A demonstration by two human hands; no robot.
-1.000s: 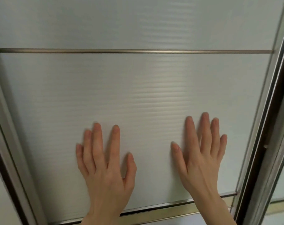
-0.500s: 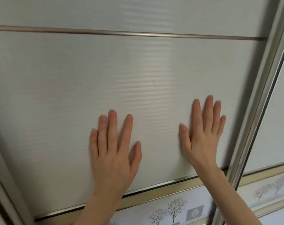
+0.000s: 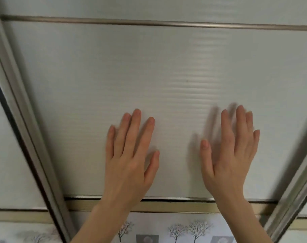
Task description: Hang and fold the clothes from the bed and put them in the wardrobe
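Both hands lie flat on the wardrobe door (image 3: pixel 149 76), left hand (image 3: pixel 130 158) and right hand (image 3: pixel 229 155) with fingers straight, holding nothing. Bare palms may slip on the smooth panel, or the door may jam. No clothes are visible.

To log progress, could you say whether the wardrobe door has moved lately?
Yes: the wardrobe door slid right, nearly closing the dark gap against the right-hand frame.

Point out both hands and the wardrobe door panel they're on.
left hand (image 3: pixel 130 160), head view: back of the hand, fingers straight on the panel.
right hand (image 3: pixel 231 155), head view: back of the hand, fingers straight, blurred.
sliding wardrobe door panel (image 3: pixel 96 102), head view: bare ribbed frosted surface.
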